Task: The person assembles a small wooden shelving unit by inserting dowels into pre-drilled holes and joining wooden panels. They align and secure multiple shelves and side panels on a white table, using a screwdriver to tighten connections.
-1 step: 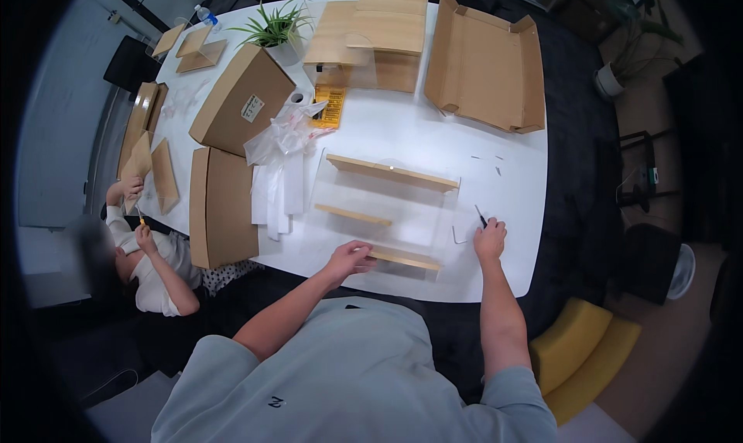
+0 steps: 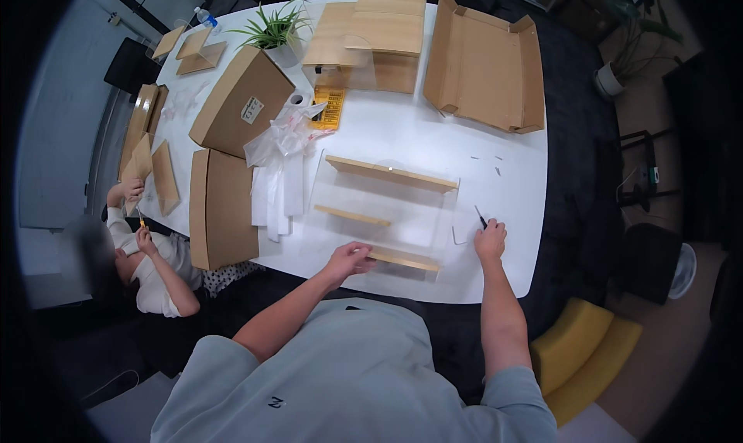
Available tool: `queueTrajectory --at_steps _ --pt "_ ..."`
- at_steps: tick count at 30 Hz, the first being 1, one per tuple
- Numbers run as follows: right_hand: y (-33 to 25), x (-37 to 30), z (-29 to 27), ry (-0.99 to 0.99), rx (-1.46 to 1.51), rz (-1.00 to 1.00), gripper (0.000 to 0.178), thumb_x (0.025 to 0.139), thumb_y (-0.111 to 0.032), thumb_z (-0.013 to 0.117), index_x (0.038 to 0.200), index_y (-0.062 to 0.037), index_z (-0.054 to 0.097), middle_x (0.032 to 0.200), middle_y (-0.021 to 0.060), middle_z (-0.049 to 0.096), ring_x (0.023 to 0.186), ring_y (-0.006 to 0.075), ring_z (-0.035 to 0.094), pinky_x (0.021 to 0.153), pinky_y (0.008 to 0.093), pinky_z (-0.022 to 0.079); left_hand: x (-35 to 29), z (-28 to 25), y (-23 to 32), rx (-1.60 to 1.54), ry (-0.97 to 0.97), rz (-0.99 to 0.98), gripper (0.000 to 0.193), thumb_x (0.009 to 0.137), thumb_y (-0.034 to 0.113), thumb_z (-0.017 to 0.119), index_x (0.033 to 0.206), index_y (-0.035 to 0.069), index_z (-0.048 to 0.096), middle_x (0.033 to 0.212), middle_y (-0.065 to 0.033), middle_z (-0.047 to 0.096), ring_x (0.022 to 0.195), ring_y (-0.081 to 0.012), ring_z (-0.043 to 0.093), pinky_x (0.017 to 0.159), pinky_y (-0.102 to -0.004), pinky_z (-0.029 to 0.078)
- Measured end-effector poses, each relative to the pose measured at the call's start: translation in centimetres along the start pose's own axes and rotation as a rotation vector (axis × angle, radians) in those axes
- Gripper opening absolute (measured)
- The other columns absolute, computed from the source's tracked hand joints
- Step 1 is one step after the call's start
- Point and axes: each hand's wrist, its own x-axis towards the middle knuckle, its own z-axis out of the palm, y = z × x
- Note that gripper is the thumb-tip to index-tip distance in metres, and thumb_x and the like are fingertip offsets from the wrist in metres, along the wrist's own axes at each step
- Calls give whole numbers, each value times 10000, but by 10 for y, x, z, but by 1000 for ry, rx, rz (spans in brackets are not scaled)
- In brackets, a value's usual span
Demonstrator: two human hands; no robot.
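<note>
A shelf unit [image 2: 357, 214] of clear panels and pale wooden boards lies on the white table [image 2: 507, 203] in front of me. With curled fingers, my left hand [image 2: 350, 262] grips its near side beside the nearest wooden board [image 2: 406, 258]. My right hand [image 2: 490, 240], to the right of the unit, is closed on the dark handle of a screwdriver [image 2: 481, 217]. Its thin shaft points away from me, just above or on the tabletop. Between that hand and the unit lies an L-shaped hex key [image 2: 458, 236]. Several small screws [image 2: 498, 170] lie farther off.
Open cardboard boxes [image 2: 223, 207] stand to the left, near plastic wrapping [image 2: 285, 137] and a yellow tool case [image 2: 329, 108]. At the back are a wooden piece [image 2: 395, 25], a potted plant [image 2: 282, 50] and a cardboard tray [image 2: 484, 68]. Another person [image 2: 166, 269] works with wooden parts at far left.
</note>
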Motion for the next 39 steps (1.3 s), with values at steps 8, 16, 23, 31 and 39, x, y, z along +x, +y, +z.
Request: queueTrajectory --at_steps 8,16,23,31,39 --pt "8 17 14 -121 6 51 260 922 -205 674 1114 -38 619 1154 178 607 1098 382 609 906 501 543 14 3 8 -67 -35 25 270 1079 258 563 1257 63 623 1202 -96 693 1117 -228 702 936 -356 563" --pt "13 0 -4 -48 476 190 179 947 -169 616 1024 -8 609 929 172 709 869 352 691 788 448 547 47 14 55 -44 -14 73 276 1073 276 571 1236 60 620 1183 -110 700 1081 -220 709 914 -343 568" --pt "-57 -50 -83 23 732 -92 143 931 -131 616 994 -4 633 790 159 691 697 301 668 687 378 538 59 9 76 29 -39 48 293 1060 286 589 1258 71 610 1121 -109 723 1027 -193 718 867 -319 572" --pt "-187 -97 -147 -152 190 -631 158 881 -109 631 1017 -28 645 923 172 690 791 384 686 712 481 562 63 -4 75 77 -134 86 288 1033 237 611 1272 76 621 1094 -103 744 970 -177 734 840 -306 575" --pt "-247 -107 -144 -222 -124 -759 109 902 -119 632 979 -45 655 924 142 667 776 368 687 695 485 569 69 -17 68 85 -197 191 359 940 260 689 1234 57 654 979 -90 756 870 -168 737 710 -280 553"
